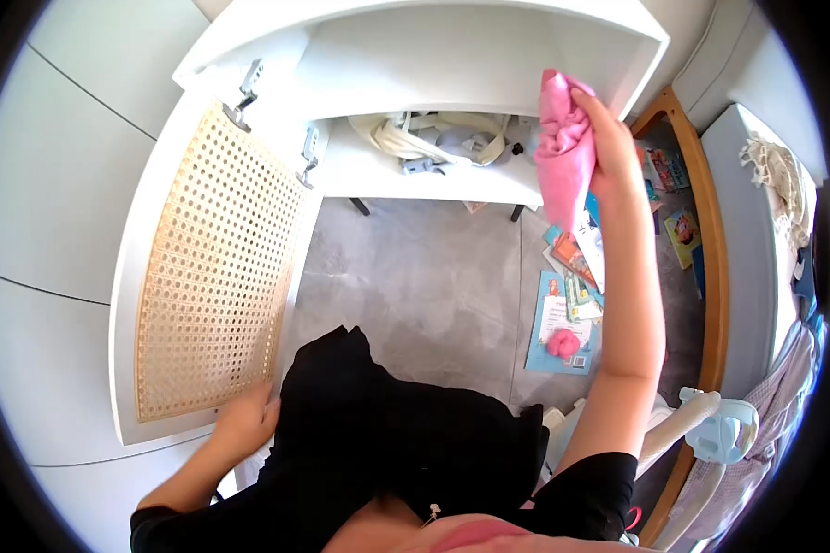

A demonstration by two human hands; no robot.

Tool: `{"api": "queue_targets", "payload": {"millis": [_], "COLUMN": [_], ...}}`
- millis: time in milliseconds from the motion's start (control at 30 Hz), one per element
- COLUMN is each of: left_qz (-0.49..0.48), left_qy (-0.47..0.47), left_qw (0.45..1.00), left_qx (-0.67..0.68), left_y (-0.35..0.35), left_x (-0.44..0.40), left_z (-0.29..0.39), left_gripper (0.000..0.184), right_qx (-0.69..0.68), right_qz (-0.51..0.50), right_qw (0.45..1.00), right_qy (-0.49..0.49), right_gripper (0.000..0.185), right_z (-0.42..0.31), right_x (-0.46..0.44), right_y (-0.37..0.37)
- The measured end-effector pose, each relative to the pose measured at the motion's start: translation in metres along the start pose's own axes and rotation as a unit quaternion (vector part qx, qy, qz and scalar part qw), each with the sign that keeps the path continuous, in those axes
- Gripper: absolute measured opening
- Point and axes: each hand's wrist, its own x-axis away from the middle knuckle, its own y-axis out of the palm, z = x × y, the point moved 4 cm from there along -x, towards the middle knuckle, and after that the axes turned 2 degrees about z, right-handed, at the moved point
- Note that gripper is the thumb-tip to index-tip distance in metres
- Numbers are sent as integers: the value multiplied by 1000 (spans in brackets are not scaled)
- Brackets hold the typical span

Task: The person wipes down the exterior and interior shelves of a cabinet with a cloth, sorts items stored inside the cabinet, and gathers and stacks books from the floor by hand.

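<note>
Crumpled, shiny pink cloth bundle is hanging before the open white cabinet's right side; right hand is clutching it. Left hand is touching the white-framed, woven-cane door's edge; grip, cannot tell.

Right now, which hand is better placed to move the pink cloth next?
Right, I'd say: the right hand holds the pink cloth up by the cabinet, while the left hand is low at the edge of the open door.
</note>
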Motion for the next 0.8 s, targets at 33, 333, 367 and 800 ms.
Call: {"api": "queue_targets", "payload": {"millis": [33,333,367,800], "left_qz": [56,187,218,526], "left_qy": [-114,168,189,-83], "left_qw": [968,884,894,845], "left_qx": [216,395,343,39], "left_y": [-25,-135,-145,-125], "left_x": [-16,-245,-252,-364], "left_z": [-7,95,96,-47], "left_gripper": [33,31,32,69], "right_qx": [-27,-35,-31,650], "right_qz": [-26,-42,-36,55], "right_qw": [999,998,999,687], "right_qy": [-3,-30,-27,-319], "right_gripper": [35,43,43,45], "right_z": [4,-2,-1,-32], "right_x": [-4,18,20,-78], "right_y": [0,24,21,77]}}
